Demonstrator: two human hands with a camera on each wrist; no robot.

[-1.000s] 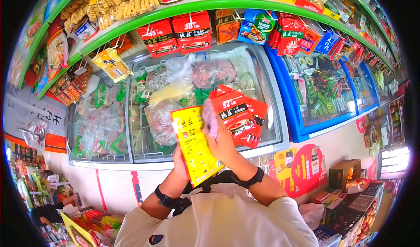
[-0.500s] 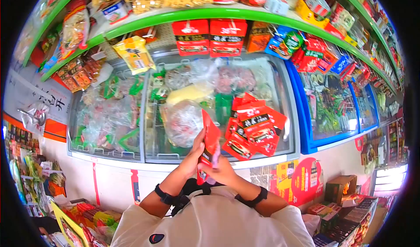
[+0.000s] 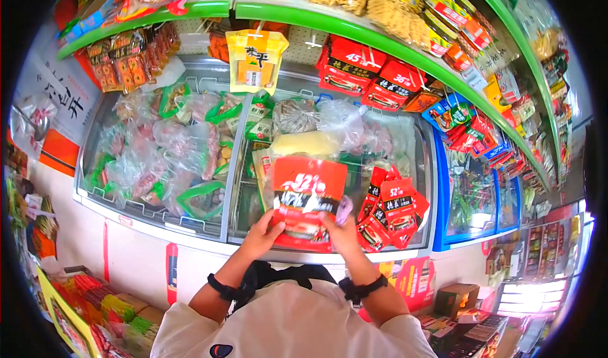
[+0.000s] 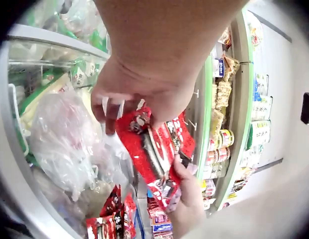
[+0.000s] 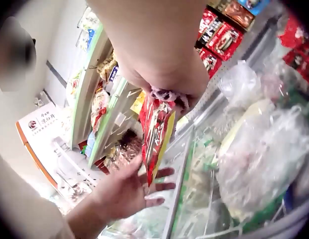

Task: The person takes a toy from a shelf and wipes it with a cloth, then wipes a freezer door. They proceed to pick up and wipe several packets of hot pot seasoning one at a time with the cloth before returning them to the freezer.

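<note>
We hold a glossy red pouch [image 3: 308, 199] marked "52" upright; our left hand [image 3: 261, 234] and right hand [image 3: 342, 231] pinch its lower corners.

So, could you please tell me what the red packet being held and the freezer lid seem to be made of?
The red packet looks like glossy printed plastic film: it shines and bends in the left hand and right hand. The freezer lid looks like clear glass, as bagged food shows through, though it might be acrylic.
</note>
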